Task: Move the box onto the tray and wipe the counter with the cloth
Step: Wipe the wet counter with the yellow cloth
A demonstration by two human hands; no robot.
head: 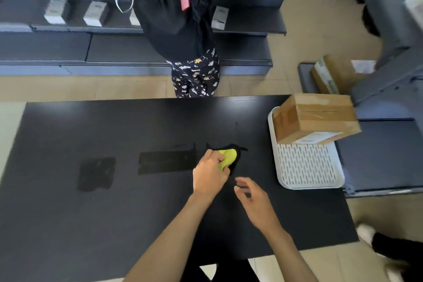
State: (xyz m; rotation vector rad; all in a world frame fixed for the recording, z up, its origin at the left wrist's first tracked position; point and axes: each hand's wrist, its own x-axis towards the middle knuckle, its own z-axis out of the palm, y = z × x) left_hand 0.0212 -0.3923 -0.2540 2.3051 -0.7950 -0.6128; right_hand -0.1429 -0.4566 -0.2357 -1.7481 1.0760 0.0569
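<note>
A brown cardboard box (317,117) rests on the far end of a white slotted tray (306,167) at the right side of the black counter (91,224). Near the counter's middle my left hand (209,175) grips a bunched yellow cloth (228,158), which presses on the surface beside a dark wet patch. My right hand (254,201) hovers just right of it, fingers apart, holding nothing.
Darker damp marks (167,162) streak the counter left of the cloth. A person in black stands at the far edge (183,30) facing grey shelves with small boxes. Another cardboard box (336,73) sits on the floor at the right.
</note>
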